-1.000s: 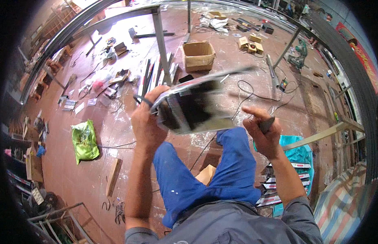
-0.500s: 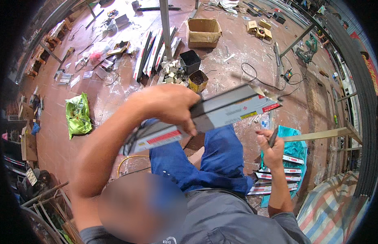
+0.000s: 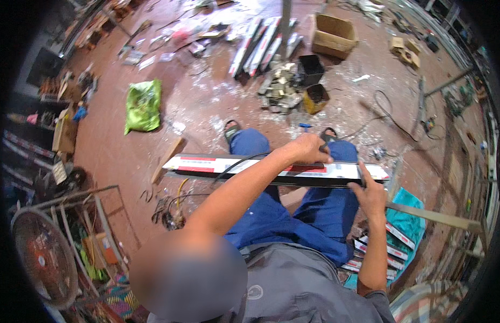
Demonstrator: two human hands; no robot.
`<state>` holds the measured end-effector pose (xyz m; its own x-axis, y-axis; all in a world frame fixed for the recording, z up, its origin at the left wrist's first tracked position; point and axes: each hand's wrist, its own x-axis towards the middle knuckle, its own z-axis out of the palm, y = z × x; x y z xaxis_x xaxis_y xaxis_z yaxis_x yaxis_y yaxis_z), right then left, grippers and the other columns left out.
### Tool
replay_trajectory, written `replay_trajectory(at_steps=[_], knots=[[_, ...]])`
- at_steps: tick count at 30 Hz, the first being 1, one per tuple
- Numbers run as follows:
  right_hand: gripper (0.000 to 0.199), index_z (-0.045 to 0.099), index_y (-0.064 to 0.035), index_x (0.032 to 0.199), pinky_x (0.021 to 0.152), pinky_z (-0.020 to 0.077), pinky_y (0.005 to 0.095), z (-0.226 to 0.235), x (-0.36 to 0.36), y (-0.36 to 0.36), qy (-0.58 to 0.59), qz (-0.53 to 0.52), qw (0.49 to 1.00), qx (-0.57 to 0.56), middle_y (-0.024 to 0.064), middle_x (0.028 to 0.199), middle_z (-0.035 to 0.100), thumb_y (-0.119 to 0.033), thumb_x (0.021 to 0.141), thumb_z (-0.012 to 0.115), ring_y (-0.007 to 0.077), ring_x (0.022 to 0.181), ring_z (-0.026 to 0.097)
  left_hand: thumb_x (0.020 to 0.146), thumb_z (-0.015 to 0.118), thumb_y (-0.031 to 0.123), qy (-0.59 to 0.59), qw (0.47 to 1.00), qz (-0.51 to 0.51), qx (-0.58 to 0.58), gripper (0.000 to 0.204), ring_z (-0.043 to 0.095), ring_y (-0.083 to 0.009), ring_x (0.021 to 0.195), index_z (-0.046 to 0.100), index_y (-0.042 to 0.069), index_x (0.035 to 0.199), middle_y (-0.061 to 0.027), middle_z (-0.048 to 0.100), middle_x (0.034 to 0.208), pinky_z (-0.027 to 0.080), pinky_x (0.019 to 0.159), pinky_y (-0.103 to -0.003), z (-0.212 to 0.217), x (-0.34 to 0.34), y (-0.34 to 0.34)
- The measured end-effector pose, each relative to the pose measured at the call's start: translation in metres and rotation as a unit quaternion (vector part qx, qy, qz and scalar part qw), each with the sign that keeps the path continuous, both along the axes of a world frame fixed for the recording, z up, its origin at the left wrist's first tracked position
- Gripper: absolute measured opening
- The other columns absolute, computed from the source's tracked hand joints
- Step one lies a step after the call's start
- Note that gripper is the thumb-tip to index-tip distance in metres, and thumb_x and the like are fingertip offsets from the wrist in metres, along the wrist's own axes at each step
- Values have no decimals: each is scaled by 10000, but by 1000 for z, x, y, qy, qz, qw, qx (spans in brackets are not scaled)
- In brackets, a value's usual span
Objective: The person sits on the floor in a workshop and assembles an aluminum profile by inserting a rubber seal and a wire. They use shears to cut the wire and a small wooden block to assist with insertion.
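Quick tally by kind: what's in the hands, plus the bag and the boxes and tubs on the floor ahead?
Long white-and-red bar across the knees, under left hand and right hand: 1
Green bag: 1
Cardboard box: 1
Black tub: 1
Yellow tub: 1
Total: 5

A white metal profile (image 3: 271, 171) with red label stripes lies over blue trousers (image 3: 293, 215), near a green bag (image 3: 142, 105).
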<state>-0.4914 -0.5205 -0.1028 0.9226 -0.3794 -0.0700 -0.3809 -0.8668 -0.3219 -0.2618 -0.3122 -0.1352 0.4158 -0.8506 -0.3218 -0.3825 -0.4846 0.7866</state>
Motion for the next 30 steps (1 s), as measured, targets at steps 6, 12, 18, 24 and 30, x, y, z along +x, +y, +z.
replay_trajectory(at_steps=[6, 12, 18, 24, 30], knots=[[702, 547, -374, 1523, 640, 494, 487, -20, 0, -39, -25, -2, 1000, -16, 202, 719, 644, -201, 882, 775, 363, 657, 669, 1033, 665, 394, 253, 921, 286, -83, 425, 747, -185, 764, 730, -4, 1168, -116, 767, 960, 554, 657, -295, 52, 43, 132], [727, 513, -371, 1546, 693, 515, 497, -15, -14, -72, -36, 9, 998, -56, 222, 845, 705, -160, 892, 753, 395, 772, 714, 1125, 485, 375, 148, 930, 336, 20, 426, 416, -50, 449, 699, 37, 1274, 41, 485, 598, 345, 439, -245, 120, 31, 352], [713, 507, -314, 1558, 736, 517, 496, -14, -18, -104, -22, 5, 998, -61, 257, 895, 702, -131, 905, 728, 397, 794, 707, 1097, 549, 432, 48, 801, 589, 96, 469, 459, -53, 475, 732, 11, 1195, 33, 530, 599, 349, 444, -236, 134, -22, 534], [743, 503, -267, 1573, 701, 502, 444, 2, -21, -89, -8, -9, 1000, -3, 262, 841, 670, -82, 888, 723, 327, 681, 633, 1083, 596, 324, -20, 721, 685, -103, 375, 505, -45, 524, 729, 3, 1225, 26, 584, 639, 389, 488, -208, 117, -43, 526], [478, 626, -31, 1431, 556, 438, 305, 9, -16, -62, -90, 55, 978, 181, 32, 638, 552, -182, 982, 689, 117, 572, 541, 1046, 623, 163, -98, 804, 577, -105, 350, 536, -39, 589, 687, 54, 1373, 51, 598, 688, 436, 536, -229, 132, -21, 400]])
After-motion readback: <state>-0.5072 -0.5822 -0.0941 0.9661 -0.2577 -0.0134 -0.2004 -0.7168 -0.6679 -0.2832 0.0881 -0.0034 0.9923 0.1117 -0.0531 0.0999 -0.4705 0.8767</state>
